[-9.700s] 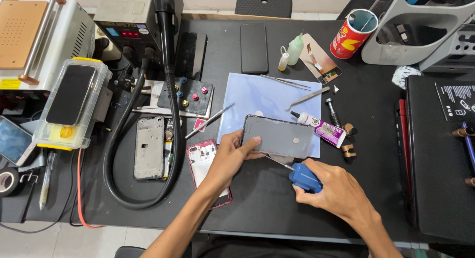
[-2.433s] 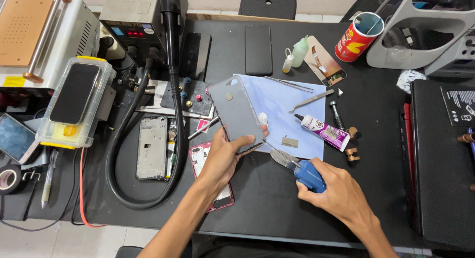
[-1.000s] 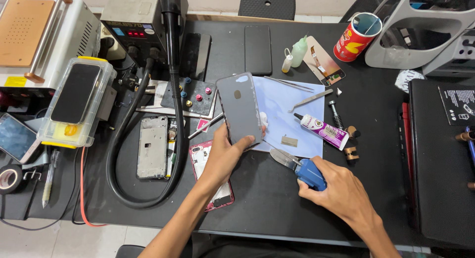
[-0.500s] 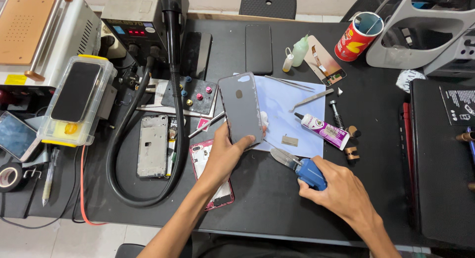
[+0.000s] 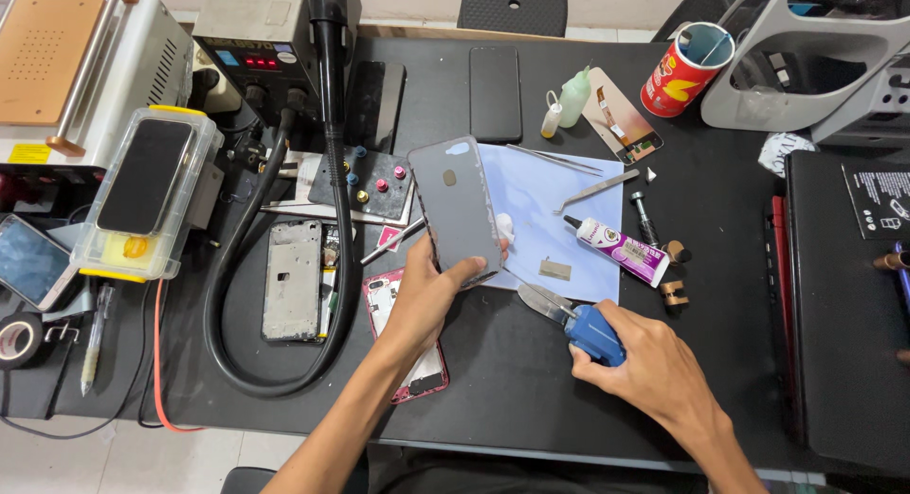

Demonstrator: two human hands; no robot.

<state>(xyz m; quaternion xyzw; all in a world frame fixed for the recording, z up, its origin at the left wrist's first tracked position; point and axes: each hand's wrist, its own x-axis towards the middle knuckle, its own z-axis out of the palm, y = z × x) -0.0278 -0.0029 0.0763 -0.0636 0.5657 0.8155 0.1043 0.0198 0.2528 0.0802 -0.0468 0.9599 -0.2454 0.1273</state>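
**Phone back cover held over the bench**

A grey cover (image 5: 457, 206) is held tilted above the black table (image 5: 493, 390), pinched at its near end by the left hand (image 5: 428, 295), thumb on its face. A blue-handled blade (image 5: 578, 323) is gripped by the right hand (image 5: 654, 371), fingers curled tight. Beneath lies a pale sheet (image 5: 559, 200); a glue tube (image 5: 621, 250) is set to the right, a red phone (image 5: 412, 356) near left.

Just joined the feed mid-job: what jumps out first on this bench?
The left hand holds a grey phone back panel tilted up over the pale blue sheet at centre. The right hand grips a blue-handled blade tool just right of it. A thick black hose loops down the left side from the grey station at the back.
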